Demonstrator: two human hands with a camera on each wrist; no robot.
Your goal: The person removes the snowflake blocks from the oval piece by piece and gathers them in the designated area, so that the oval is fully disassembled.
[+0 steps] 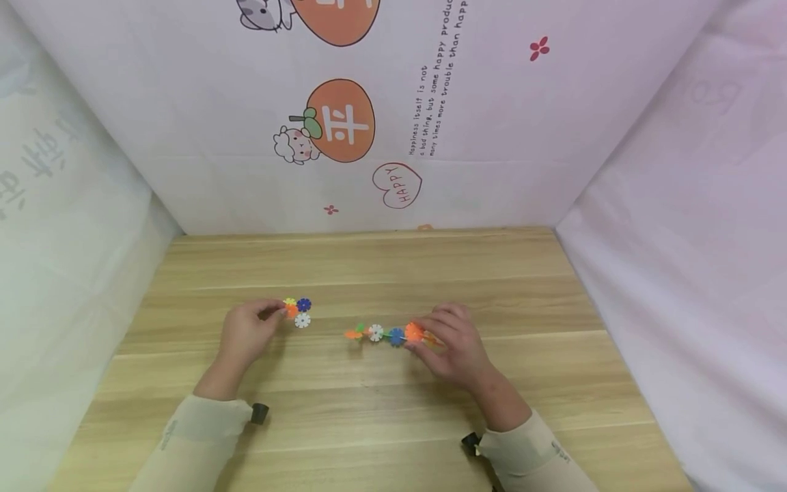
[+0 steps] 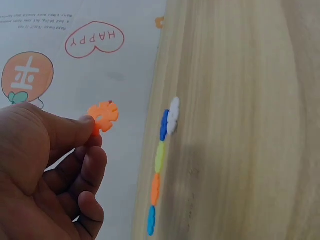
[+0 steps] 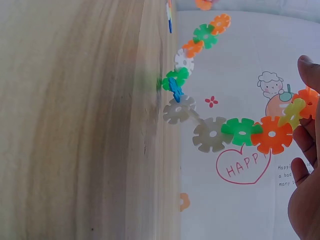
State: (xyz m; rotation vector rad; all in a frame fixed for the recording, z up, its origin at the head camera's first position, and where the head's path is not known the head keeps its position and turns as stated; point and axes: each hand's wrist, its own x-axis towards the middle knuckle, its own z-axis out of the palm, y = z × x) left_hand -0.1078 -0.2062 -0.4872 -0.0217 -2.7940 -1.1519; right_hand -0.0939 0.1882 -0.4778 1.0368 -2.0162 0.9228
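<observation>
My left hand (image 1: 246, 335) pinches an orange snowflake disc (image 2: 103, 116) and my right hand (image 1: 455, 345) grips the snowflake chain (image 1: 384, 333) end; a careless push could, I judge, pop its links apart over the tabletop (image 1: 381, 273).

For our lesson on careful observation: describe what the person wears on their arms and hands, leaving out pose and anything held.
Both forearms are covered by pale beige long sleeves ending at the wrists, the right one with a small faint marking. A small black device sits at each cuff, left and right. The left hand and right hand are bare: no gloves or rings show.
</observation>
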